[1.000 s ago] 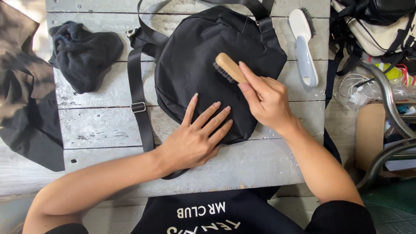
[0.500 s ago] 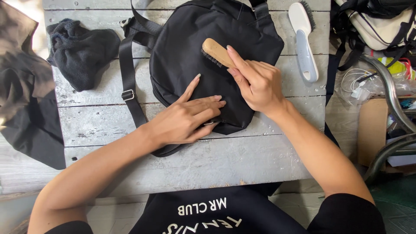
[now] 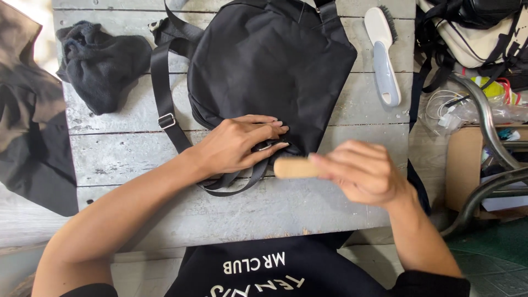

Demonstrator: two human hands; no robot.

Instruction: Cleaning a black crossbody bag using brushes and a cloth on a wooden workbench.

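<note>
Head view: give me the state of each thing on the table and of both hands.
Black bag: lying flat on the table.
Left hand: pressing the bag's lower edge and straps.
Right hand: gripping a wooden brush, lifted off the bag.
White brush: lying unused.
Dark cloth: crumpled.

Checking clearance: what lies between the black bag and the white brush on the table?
Head view: only bare grey table planks separate the black bag from the white brush; the two stay apart.
</note>
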